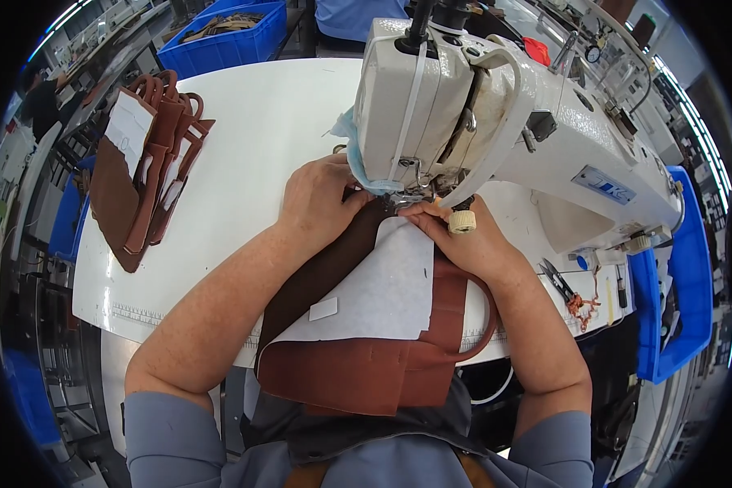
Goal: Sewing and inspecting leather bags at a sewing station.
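A reddish-brown leather bag piece with a dark brown strip, white backing and a curved handle lies across the table's front edge toward my lap. Its far end reaches under the presser foot of a white sewing machine. My left hand is closed on the dark strip just left of the foot, its fingertips partly hidden behind the machine head. Close to the foot on the other side, my right hand pinches the edge of the piece between thumb and fingers. A small white tag rests on the backing.
Several stacked brown leather bag pieces lie on the white table at left. Thread snips and tangled reddish thread sit at right. Blue bins stand behind and at the right.
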### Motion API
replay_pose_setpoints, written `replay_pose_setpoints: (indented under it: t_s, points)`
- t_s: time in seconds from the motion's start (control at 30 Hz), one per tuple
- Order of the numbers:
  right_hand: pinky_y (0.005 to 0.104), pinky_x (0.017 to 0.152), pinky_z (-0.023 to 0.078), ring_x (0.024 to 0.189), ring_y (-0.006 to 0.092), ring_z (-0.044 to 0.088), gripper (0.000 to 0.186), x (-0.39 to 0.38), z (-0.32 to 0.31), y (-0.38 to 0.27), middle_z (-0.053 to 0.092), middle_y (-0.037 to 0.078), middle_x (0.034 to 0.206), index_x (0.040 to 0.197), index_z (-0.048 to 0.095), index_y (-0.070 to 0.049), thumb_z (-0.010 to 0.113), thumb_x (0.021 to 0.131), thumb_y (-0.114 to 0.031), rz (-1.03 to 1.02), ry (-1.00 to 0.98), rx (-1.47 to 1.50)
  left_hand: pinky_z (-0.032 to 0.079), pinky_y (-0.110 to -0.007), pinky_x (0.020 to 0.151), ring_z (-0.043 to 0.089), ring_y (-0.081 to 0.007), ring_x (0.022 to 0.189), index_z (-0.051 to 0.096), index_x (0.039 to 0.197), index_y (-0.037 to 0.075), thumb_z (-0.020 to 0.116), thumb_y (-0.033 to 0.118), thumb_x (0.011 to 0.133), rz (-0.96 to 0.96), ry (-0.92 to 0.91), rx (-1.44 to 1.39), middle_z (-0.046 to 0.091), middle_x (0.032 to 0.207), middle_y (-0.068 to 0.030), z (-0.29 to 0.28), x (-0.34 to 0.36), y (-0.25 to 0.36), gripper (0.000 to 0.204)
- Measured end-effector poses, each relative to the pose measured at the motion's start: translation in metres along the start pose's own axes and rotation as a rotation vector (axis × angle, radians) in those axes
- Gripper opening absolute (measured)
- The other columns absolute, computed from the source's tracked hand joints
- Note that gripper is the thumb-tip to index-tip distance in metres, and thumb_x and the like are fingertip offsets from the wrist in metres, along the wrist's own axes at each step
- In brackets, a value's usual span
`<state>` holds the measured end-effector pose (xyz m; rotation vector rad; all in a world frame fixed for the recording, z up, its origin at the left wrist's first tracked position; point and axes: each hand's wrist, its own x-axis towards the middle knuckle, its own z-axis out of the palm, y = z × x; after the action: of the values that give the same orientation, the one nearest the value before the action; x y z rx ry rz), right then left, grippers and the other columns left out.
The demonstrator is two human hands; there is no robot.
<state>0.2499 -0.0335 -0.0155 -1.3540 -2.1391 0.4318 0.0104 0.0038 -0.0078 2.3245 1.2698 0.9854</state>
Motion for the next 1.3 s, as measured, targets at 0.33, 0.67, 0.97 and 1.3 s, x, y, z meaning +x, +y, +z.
replay_pose_setpoints:
  t_s: [0.33, 0.67, 0.97, 1.3]
  points:
    - [0.0475, 0.070, 0.053, 0.081, 0.0429, 0.067, 0.023, 0.005, -0.003, -0.012, 0.069, 0.022, 0.085, 0.095, 0.071, -0.001, 0.074, 0.091, -0.023, -0.136, 0.031, 0.039, 0.054, -0.043, 0.076, 0.070, -0.0318, 0.081, 0.077, 0.092, 0.005, 0.076, 0.011, 0.080, 0.082, 0.074, 0.089, 0.074, 0.097, -0.0108, -0.002, -0.001, 0.002, 0.013]
    - [0.0468, 0.074, 0.055, 0.082, 0.0369, 0.067, 0.008, 0.007, 0.004, -0.012, 0.064, 0.014, 0.086, 0.083, 0.068, -0.004, 0.068, 0.085, -0.012, -0.199, 0.068, 0.039, 0.052, -0.036, 0.067, 0.064, -0.0232, 0.067, 0.073, 0.101, -0.003, 0.086, 0.028, 0.078, -0.083, -0.316, -0.139, 0.069, 0.077, -0.0108, -0.025, -0.016, 0.031, 0.040]
    - [0.0482, 0.077, 0.055, 0.083, 0.0378, 0.067, 0.010, -0.002, 0.012, -0.019, 0.067, 0.016, 0.086, 0.084, 0.071, -0.003, 0.067, 0.081, -0.011, -0.149, 0.070, 0.028, 0.054, -0.036, 0.083, 0.069, -0.0268, 0.090, 0.072, 0.106, -0.003, 0.086, 0.039, 0.072, -0.170, -0.345, 0.024, 0.072, 0.095, -0.0156, -0.017, -0.017, 0.047, 0.056]
    - [0.0496, 0.080, 0.054, 0.085, 0.0402, 0.068, 0.025, -0.019, 0.001, -0.047, 0.070, 0.021, 0.082, 0.093, 0.070, 0.002, 0.070, 0.079, -0.019, -0.100, -0.136, 0.211, 0.048, -0.045, 0.097, 0.061, -0.0359, 0.116, 0.063, 0.117, 0.004, 0.076, 0.018, 0.072, 0.227, -0.170, 0.235, 0.067, 0.116, -0.0156, -0.016, -0.039, 0.038, 0.049]
